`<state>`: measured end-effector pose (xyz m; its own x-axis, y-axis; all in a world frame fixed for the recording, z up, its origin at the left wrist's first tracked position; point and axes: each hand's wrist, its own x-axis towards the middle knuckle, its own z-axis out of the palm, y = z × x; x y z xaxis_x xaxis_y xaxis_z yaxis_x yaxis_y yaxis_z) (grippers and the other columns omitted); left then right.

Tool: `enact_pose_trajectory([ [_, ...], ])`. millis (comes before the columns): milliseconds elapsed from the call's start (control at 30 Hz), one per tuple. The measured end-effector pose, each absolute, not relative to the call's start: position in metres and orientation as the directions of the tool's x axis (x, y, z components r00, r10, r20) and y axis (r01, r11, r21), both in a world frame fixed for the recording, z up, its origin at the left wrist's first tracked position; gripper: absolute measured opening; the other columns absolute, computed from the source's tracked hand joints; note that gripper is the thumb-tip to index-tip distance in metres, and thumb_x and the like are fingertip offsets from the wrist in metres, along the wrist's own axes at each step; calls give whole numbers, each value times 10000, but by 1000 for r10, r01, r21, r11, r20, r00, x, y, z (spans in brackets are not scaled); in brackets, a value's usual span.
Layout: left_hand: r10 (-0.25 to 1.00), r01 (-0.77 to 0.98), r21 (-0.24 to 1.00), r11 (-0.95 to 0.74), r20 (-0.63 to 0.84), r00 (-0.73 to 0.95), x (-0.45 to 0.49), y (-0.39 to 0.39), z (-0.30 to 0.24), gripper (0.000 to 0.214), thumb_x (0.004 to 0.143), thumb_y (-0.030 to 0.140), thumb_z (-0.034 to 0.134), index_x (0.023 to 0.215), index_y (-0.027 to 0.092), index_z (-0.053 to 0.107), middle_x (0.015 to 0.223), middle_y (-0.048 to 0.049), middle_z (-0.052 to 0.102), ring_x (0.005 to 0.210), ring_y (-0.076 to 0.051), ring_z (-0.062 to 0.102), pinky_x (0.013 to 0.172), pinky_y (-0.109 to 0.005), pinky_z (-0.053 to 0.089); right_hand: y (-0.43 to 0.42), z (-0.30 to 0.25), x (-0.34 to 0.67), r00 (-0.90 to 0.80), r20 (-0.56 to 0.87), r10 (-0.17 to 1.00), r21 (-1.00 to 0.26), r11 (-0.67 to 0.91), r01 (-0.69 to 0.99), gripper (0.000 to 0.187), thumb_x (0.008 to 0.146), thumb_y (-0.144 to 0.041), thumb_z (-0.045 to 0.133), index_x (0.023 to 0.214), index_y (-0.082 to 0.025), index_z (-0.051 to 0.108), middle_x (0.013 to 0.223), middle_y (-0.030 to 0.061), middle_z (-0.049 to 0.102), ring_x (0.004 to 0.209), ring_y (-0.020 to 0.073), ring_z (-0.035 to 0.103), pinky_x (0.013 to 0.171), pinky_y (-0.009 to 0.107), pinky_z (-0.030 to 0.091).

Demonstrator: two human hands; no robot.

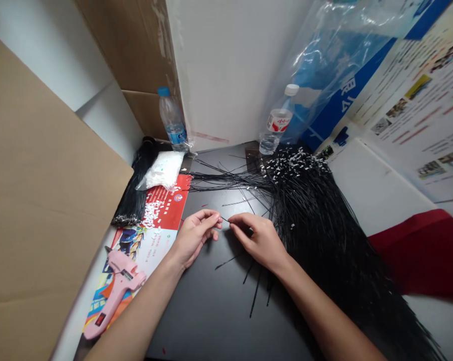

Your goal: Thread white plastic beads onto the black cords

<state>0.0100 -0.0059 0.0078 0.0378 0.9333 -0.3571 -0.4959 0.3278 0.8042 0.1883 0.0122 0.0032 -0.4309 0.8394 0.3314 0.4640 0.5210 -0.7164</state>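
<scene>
My left hand (196, 235) and right hand (258, 238) each pinched a black cord (225, 220), its bit between them held above the bench (207, 311). I seemed to be working its end; next, I judged, called for steady, fine alignment.

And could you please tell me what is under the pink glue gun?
Under the pink glue gun lies colourful printed material, visible around its edges. The print directly beneath is covered, and the left forearm hides some area beside it.
</scene>
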Motion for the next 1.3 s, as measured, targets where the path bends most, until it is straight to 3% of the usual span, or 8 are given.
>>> enact_pose_trajectory([
  [233, 928, -518, 783, 344, -369, 59, 11, -6, 8, 284, 642, 285, 878, 775, 104, 704, 756, -42, 645, 686, -123, 605, 502, -188, 481, 8, -12, 180, -390, 457, 800, -603, 600, 525, 119, 931, -212, 590, 1028, -190, 656, 892, 51, 755, 771, 150, 714, 682, 234, 543],
  [400, 929, -495, 801, 337, -368, 37, 12, -6, 9, 324, 619, 321, 891, 772, 107, 701, 750, -34, 644, 667, -114, 596, 509, -191, 487, 8, -10, 180, -372, 542, 754, -490, 643, 589, 95, 944, -210, 583, 913, -195, 672, 814, 28, 751, 714, 138, 703, 656, 225, 510],
  [633, 965, -246, 936, 251, -262, -13, 8, -8, 7, 314, 708, 396, 818, 807, 132, 679, 735, -21, 674, 522, -94, 597, 532, -223, 482, 5, -4, 182, -351, 596, 722, -448, 662, 601, 82, 936, -202, 607, 924, -197, 688, 816, 19, 765, 698, 133, 708, 650, 234, 505],
  [733, 981, -97, 977, 189, -192, -28, 9, -9, 6, 251, 750, 360, 784, 814, 144, 673, 733, -17, 680, 503, -100, 609, 531, -226, 465, 4, -3, 181, -345, 565, 749, -496, 643, 584, 80, 934, -200, 608, 919, -196, 686, 812, 16, 759, 689, 127, 698, 638, 230, 508],
  [833, 983, -54, 982, 183, -184, -27, 12, -9, 6, 237, 740, 349, 786, 803, 149, 674, 732, -17, 678, 498, -108, 611, 503, -226, 446, 4, -4, 181, -335, 539, 773, -532, 621, 575, 90, 944, -205, 590, 914, -196, 675, 816, 16, 752, 677, 125, 684, 630, 229, 507],
  [900, 980, -75, 977, 198, -200, -14, 13, -9, 6, 247, 732, 353, 793, 797, 146, 675, 723, -20, 682, 498, -108, 611, 512, -228, 450, 5, -3, 181, -347, 578, 738, -462, 647, 607, 106, 953, -195, 576, 903, -194, 670, 794, 14, 746, 666, 122, 673, 622, 232, 489],
  [1100, 939, -337, 878, 341, -333, 83, 15, -9, 6, 364, 658, 411, 855, 807, 117, 699, 693, -10, 651, 524, -86, 571, 521, -212, 469, 8, 7, 183, -571, 678, 463, 1, 776, 631, 169, 958, -118, 547, 860, -165, 676, 816, 32, 743, 652, 125, 603, 603, 281, 409],
  [1300, 931, -400, 844, 357, -356, 82, 16, -8, 7, 386, 610, 388, 897, 791, 106, 707, 690, -15, 639, 538, -82, 553, 482, -194, 469, 9, 13, 185, -634, 669, 387, 141, 772, 620, 194, 964, -122, 531, 875, -168, 697, 808, 40, 727, 643, 143, 517, 582, 312, 355],
])
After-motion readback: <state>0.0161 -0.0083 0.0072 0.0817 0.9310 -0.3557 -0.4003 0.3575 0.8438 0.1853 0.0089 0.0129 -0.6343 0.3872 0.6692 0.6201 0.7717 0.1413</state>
